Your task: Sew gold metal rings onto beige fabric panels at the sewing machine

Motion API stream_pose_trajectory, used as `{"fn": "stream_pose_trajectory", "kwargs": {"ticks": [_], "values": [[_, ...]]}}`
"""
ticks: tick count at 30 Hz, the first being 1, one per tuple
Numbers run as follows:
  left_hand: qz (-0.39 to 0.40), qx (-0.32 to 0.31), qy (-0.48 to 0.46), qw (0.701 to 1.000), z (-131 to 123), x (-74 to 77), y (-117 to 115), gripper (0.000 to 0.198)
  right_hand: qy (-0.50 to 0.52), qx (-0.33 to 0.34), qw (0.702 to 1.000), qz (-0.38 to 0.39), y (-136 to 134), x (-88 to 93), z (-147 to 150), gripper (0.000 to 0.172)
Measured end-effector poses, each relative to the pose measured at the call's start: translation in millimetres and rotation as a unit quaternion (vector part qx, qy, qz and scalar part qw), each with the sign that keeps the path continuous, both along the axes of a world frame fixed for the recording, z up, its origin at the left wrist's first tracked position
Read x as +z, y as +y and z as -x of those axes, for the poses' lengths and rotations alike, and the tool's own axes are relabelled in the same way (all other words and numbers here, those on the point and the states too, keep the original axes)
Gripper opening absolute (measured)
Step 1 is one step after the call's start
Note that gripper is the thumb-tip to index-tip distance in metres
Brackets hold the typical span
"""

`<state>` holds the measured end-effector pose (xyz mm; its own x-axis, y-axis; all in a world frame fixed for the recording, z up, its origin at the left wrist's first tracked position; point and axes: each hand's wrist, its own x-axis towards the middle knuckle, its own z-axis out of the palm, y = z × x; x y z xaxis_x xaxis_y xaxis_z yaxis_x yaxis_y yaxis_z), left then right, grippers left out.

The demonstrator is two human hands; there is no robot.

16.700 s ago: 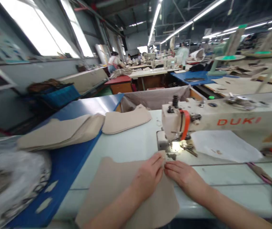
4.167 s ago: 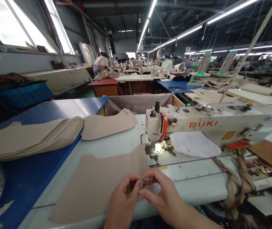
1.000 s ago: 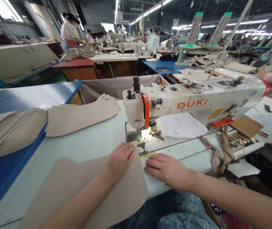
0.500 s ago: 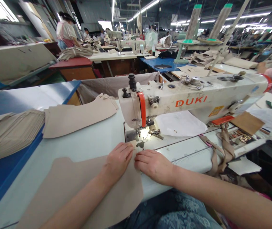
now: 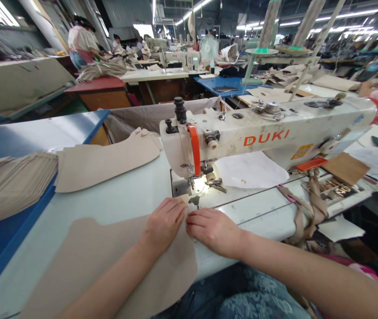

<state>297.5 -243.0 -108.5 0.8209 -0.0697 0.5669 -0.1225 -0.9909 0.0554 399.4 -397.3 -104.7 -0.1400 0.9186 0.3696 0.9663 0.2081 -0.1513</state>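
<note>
A large beige fabric piece lies on the pale sewing table under my forearms. My left hand is closed on its upper right corner, fingers bent and pressed together. Right beside it, my right hand pinches the same edge, its fingers curled and nearly touching the left ones. The thumbs and the exact fold of cloth between them are hidden. Just ahead of both hands is the lit needle area of a white sewing machine; the corner of the cloth lies short of the presser foot.
Stacked beige cut pieces lie on the table at left, and a thicker pile rests on the blue surface. White sheeting is under the machine arm. Beige strips hang near a parts tray. People work farther back.
The view has shifted slightly. My hands and the fabric piece keep almost the same place before the needle.
</note>
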Motion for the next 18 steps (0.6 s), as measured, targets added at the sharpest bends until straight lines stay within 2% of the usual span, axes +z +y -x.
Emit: {"fn": "stream_pose_trajectory", "kwargs": {"ticks": [9,18], "values": [[0.011,-0.002,0.019,1.0,-0.3,1.1,-0.5,0.022,0.008,-0.003,1.0,-0.004,0.1,-2.2,0.5,0.017],[0.057,0.01,0.007,0.998,2.3,1.6,-2.0,0.024,-0.017,-0.053,0.998,-0.021,11.1,0.2,-5.0,0.015]]}}
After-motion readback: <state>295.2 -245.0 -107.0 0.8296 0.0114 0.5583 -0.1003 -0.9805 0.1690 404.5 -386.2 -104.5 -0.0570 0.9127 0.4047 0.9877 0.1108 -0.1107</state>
